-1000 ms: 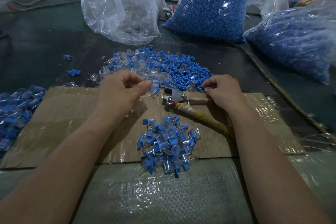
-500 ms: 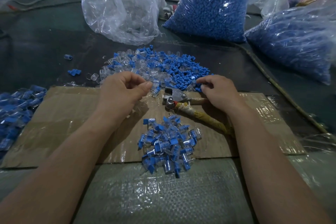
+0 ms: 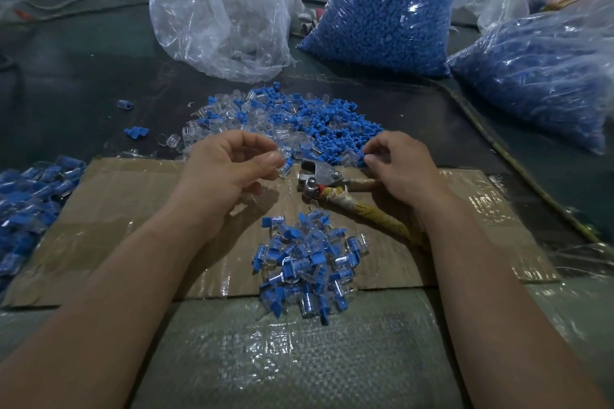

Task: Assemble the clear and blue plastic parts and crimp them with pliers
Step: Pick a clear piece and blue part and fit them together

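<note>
In the head view, the left hand [image 3: 229,173] is pinching a small clear plastic shell [image 3: 283,153] just left of the metal pliers with cloth-wrapped handles [image 3: 319,176]. The right hand [image 3: 403,169] is curling its fingertips into the loose pile of blue and clear plastic parts [image 3: 315,119] just behind the pliers; whether it is gripping one, I cannot tell. The handles are pointing toward the right forearm, making that hand nearer.

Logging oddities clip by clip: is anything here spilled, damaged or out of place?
Minor only. A blue part, another and a clear part lie strayed left of the loose pile on the mat. The pliers have frayed wrapping on their handles.
</note>
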{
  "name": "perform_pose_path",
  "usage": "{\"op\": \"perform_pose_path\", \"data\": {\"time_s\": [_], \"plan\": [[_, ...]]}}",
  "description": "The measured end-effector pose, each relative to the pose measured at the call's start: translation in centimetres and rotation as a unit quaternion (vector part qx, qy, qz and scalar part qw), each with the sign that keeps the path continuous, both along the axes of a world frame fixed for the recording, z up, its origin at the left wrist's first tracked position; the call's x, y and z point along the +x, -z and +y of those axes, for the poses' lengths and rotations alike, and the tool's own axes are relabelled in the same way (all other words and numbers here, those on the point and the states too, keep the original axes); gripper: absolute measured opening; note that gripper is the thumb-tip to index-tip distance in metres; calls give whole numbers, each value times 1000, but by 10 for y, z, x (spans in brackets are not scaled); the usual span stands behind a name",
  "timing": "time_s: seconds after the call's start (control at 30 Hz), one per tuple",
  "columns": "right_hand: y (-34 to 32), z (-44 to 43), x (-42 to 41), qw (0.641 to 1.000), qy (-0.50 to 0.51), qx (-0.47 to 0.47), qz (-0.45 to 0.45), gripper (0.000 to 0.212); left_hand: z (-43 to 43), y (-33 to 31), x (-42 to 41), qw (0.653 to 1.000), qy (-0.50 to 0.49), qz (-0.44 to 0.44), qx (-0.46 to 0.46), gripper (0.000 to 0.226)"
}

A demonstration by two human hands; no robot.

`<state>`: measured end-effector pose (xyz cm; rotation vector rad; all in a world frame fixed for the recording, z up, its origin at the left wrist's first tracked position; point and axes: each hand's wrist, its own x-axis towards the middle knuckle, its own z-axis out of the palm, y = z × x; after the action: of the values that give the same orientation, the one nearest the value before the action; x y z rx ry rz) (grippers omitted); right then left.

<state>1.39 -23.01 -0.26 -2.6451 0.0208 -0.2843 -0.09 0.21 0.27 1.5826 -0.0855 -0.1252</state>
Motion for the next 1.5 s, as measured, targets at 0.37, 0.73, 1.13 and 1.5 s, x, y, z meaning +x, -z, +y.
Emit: {"op": "perform_pose_path", "data": {"time_s": [0.37,0.73,1.13,1.5], "plan": [[-26,59,-37,949,-121,284,-62,27,-4,-2,-6,993,57,45,-92,21],[-23,70,-39,943,-142,295,-56,21,-6,-2,-5,995,77,-8,-63,19],[-19,68,-37,908,-181,379,-6,20,-7,-3,-8,993,42,13,-112,18],[-18,69,-38,914,-181,359,-55,24,-5,-1,-5,985,55,40,-160,14]]}}
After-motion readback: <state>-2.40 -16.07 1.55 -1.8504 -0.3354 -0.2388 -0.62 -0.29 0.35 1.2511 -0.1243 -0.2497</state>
